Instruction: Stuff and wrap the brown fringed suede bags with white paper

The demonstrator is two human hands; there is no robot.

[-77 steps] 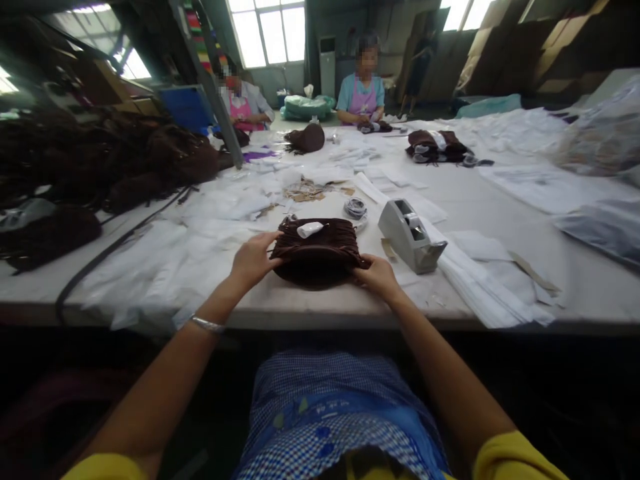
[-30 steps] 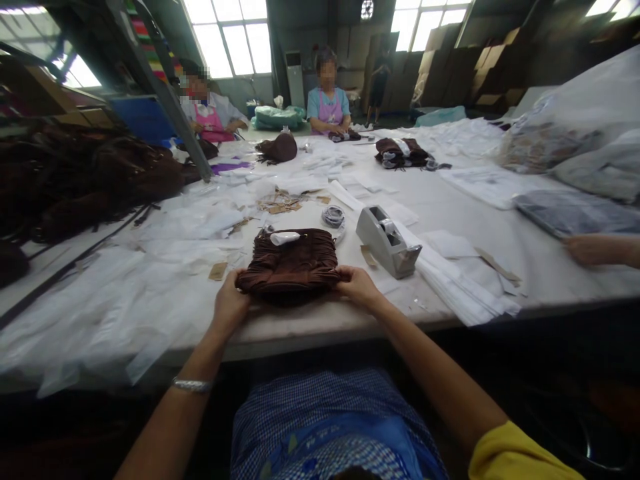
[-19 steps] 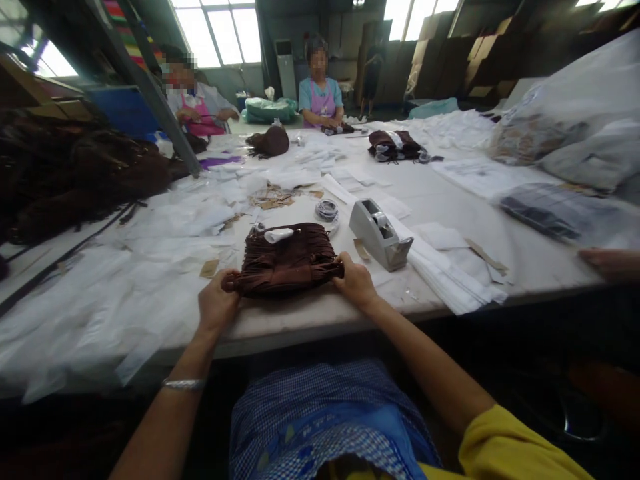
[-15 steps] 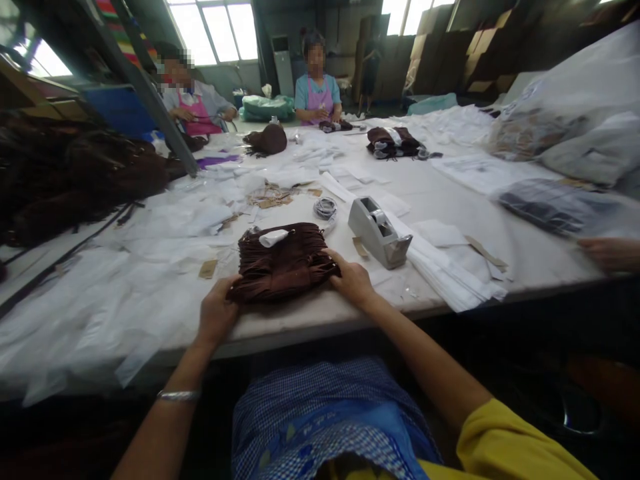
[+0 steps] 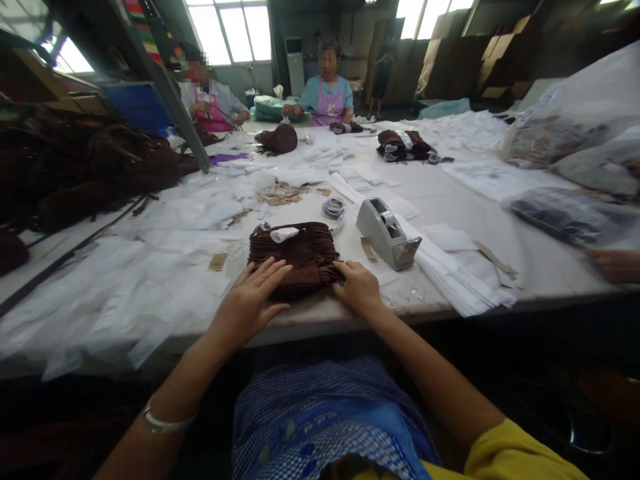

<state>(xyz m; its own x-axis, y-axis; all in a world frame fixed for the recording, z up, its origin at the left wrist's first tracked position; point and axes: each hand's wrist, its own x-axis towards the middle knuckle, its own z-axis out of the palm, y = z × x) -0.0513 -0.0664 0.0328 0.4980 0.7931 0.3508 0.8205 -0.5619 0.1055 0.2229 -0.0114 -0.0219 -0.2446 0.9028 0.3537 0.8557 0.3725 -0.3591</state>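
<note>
A dark brown fringed bag [image 5: 314, 253] lies flat on the table before me. White wrapping [image 5: 284, 235] covers a small part at its far edge. My left hand [image 5: 253, 300] is open, its fingers spread flat over the bag's near left side. At the right edge, the fingers of my right hand [image 5: 357, 287] are closed on the fringe; their tips are partly hidden. Just right of the bag stands a grey tape dispenser [image 5: 387, 237]. Behind the bag is a coil [image 5: 333, 208] of thin grey strand.
Thin white sheets [image 5: 115, 287] spread across the left of the table [image 5: 445, 207]. A metal post [image 5: 170, 93] rises at the left, near a heap of brown bags [image 5: 90, 153]. Two people in pink aprons work opposite; another person's hand [image 5: 615, 265] shows at the right edge.
My left hand has gone from gripping the bag's left edge to lying spread on its top. My right hand stays at the right edge. The person opposite has stretched an arm sideways.
</note>
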